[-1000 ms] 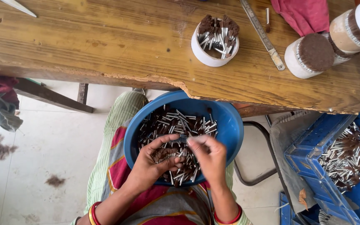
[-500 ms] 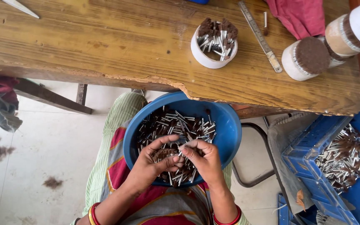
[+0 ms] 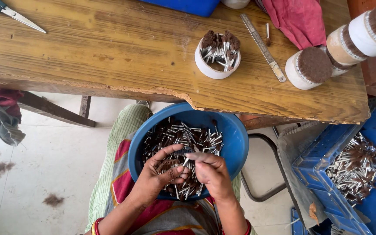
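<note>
1. Both forearms reach up from the lap into the blue bowl (image 3: 236, 139); the hands meet over its middle.
2. The left hand (image 3: 159, 174) curls around a small bunch of metal-tipped brush pieces (image 3: 183, 143), fingers closed on them.
3. The right hand (image 3: 212, 172) is pinched shut, fingertips gripping one piece against the left hand's bunch.
4. The bowl rests on the lap, just below the wooden table (image 3: 109, 56) edge.
5. On the table stand a white cup (image 3: 216, 72) of similar pieces, a metal ruler (image 3: 263, 47) and scissors (image 3: 11, 13); a blue crate (image 3: 370, 196) with more pieces sits to the right.
</note>
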